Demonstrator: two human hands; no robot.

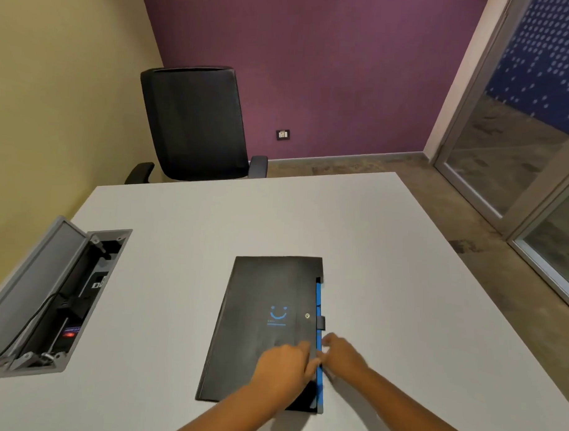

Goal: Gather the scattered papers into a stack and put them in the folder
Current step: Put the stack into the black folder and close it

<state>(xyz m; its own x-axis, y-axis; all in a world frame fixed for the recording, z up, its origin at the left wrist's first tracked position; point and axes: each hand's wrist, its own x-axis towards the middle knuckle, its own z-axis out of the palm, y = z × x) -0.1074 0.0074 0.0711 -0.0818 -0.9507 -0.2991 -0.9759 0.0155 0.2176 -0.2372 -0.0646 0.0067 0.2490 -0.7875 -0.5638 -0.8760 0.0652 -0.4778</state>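
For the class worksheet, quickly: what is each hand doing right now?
Left hand: resting on the black folder, fingers at its blue edge; grip cannot be told.
Right hand: fingers at the same edge; grip cannot be told.

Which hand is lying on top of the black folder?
The left hand lies on the black folder's cover. The right hand sits beside it, at the blue edge.

I see an office meeting room; white table [276,221] with cable box [57,297]; black swivel chair [196,125]; glass partition [512,126].
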